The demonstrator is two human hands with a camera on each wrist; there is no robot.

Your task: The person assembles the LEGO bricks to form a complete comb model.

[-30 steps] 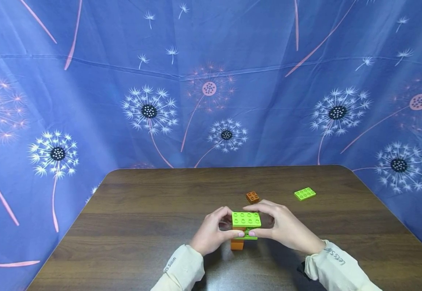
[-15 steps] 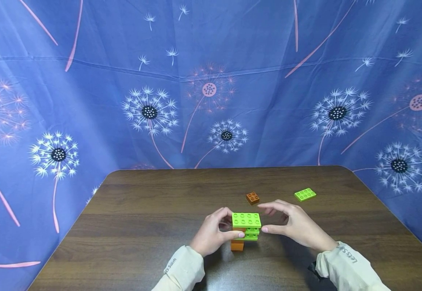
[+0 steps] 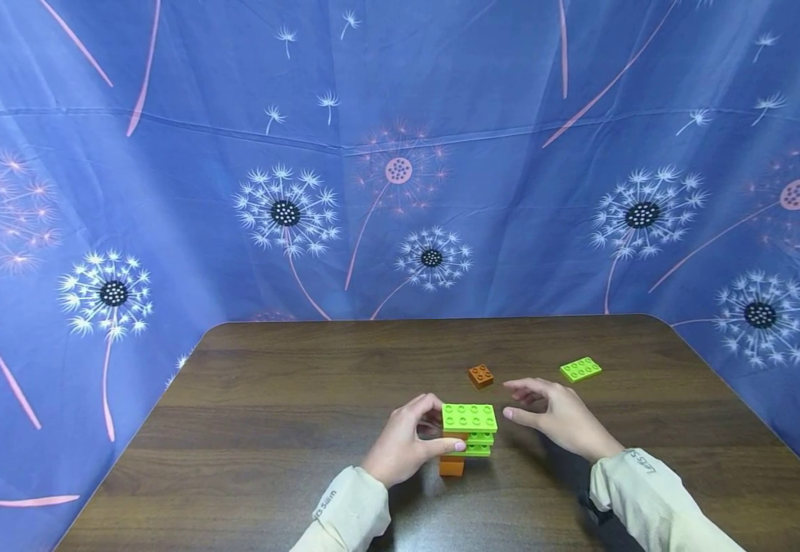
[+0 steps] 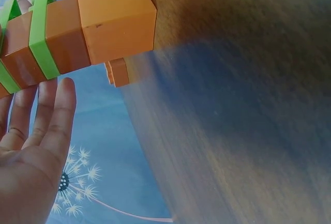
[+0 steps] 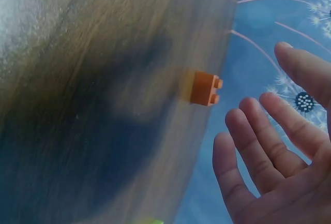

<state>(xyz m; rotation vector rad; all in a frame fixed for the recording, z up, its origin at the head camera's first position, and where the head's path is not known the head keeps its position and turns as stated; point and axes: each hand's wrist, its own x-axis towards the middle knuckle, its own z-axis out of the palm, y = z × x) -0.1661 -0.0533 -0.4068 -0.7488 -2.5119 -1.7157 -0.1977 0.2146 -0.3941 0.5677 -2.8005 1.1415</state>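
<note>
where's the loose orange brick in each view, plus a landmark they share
Head: the loose orange brick is right of centre, on the table beyond the stack.
Left wrist: left of centre, just under the stack's orange end.
Right wrist: right of centre, left of the fingers.
Shared landmark: blue dandelion cloth.

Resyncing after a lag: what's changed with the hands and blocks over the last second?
The right hand let go of the block stack and moved right, away from it. The left hand still grips it; the loose orange block and loose green plate stayed put.
</note>
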